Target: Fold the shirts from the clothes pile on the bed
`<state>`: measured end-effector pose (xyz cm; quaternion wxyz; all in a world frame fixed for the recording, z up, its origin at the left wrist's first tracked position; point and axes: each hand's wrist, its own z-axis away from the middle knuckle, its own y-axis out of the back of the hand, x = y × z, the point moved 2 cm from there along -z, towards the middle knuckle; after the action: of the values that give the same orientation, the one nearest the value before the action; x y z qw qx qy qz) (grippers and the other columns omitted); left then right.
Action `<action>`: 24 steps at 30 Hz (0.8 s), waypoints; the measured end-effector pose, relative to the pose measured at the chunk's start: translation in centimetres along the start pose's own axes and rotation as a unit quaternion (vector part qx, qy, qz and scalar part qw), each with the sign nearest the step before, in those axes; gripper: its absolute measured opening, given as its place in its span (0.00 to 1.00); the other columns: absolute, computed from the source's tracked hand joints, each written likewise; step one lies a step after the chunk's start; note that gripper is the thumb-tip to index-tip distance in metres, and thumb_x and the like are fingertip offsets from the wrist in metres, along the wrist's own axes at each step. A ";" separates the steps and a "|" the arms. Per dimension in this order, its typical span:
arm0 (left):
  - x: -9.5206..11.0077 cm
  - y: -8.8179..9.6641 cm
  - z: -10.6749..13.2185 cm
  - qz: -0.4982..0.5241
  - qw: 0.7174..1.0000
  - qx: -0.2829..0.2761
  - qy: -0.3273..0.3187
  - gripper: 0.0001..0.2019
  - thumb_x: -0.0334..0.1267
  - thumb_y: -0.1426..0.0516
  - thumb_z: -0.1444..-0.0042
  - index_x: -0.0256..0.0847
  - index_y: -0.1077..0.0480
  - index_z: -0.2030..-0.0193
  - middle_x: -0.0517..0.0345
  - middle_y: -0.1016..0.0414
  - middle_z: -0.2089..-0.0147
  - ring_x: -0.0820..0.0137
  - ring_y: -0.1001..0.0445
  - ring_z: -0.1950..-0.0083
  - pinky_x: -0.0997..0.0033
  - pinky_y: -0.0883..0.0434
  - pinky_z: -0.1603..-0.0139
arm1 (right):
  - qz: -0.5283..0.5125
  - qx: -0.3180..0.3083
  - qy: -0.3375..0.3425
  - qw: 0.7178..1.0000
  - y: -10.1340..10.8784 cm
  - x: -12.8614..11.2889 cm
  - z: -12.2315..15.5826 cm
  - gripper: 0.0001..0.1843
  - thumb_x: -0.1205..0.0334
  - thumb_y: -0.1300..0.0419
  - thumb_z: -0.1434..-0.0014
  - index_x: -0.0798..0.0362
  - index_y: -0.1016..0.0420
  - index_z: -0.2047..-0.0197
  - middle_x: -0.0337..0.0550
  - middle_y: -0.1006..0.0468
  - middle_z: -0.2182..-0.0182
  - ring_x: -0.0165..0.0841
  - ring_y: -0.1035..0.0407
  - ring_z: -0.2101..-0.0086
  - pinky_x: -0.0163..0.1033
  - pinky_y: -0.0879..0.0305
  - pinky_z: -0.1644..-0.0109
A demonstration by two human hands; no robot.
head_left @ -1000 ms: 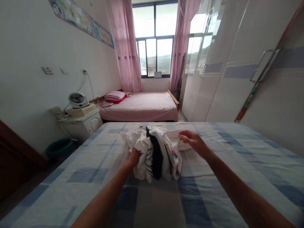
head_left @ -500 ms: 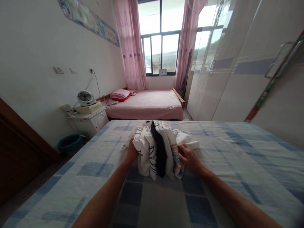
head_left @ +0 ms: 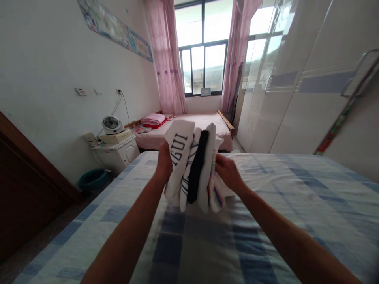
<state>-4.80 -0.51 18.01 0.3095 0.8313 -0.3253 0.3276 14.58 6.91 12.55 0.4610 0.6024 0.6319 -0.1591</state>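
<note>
Left hand (head_left: 164, 159) and right hand (head_left: 225, 171) clamp a soft, floppy, probably light stack of clothes (head_left: 194, 165) by its sides, above the bed (head_left: 266, 221).

the only print that can be read stands on the white folded garment (head_left: 178, 165) at the left side of the bundle of folded clothes (head_left: 197, 173): dark block letters "gui", tilted so that they run up the cloth, just beside the left hand (head_left: 165, 159) that grips that side. whether more letters lie in the fold cannot be told. the long poster (head_left: 115, 29) on the left wall bears print too blurred to read.
</note>
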 end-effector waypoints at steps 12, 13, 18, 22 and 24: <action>-4.9 12.9 -0.3 -0.118 0.981 0.072 0.137 0.11 0.44 0.44 0.54 0.39 0.35 0.76 0.62 0.34 0.79 0.74 0.37 0.78 0.75 0.37 0.76 | 0.123 0.240 -0.080 0.960 11.3 1.4 -0.6 0.17 0.47 0.48 0.46 0.51 0.37 0.76 0.35 0.37 0.82 0.28 0.45 0.78 0.35 0.49 0.75; -5.1 13.6 -0.2 -0.148 0.975 0.090 0.143 0.10 0.42 0.43 0.56 0.39 0.35 0.78 0.62 0.34 0.80 0.74 0.37 0.78 0.75 0.38 0.76 | 0.168 0.211 -0.091 0.959 11.2 2.1 -0.1 0.17 0.47 0.48 0.46 0.51 0.36 0.77 0.35 0.37 0.82 0.28 0.44 0.78 0.35 0.48 0.74; -6.6 16.6 -0.4 -0.218 0.955 0.170 0.107 0.09 0.40 0.45 0.51 0.36 0.32 0.73 0.62 0.31 0.74 0.73 0.32 0.70 0.72 0.34 0.65 | 0.284 0.084 -0.182 0.938 9.9 9.5 4.1 0.16 0.50 0.52 0.46 0.51 0.33 0.76 0.41 0.31 0.80 0.33 0.37 0.76 0.37 0.46 0.71; -6.2 17.5 -2.1 -0.258 0.940 0.196 0.107 0.08 0.37 0.44 0.52 0.35 0.34 0.77 0.65 0.38 0.78 0.73 0.32 0.70 0.66 0.34 0.60 | 0.302 0.088 -0.170 0.934 9.4 13.1 6.5 0.19 0.49 0.53 0.47 0.52 0.29 0.68 0.46 0.26 0.76 0.36 0.34 0.75 0.37 0.45 0.72; -4.6 18.0 -3.7 -0.137 0.944 0.291 0.079 0.06 0.36 0.45 0.50 0.36 0.36 0.73 0.65 0.36 0.76 0.76 0.33 0.73 0.67 0.32 0.65 | 0.310 0.090 -0.162 0.933 9.3 13.6 6.7 0.19 0.49 0.53 0.46 0.52 0.28 0.68 0.47 0.25 0.76 0.36 0.33 0.75 0.37 0.45 0.72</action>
<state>-22.10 -6.97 22.20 0.1209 0.8931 -0.0738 0.4270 27.73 12.25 1.80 0.5277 0.7731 0.3134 -0.1599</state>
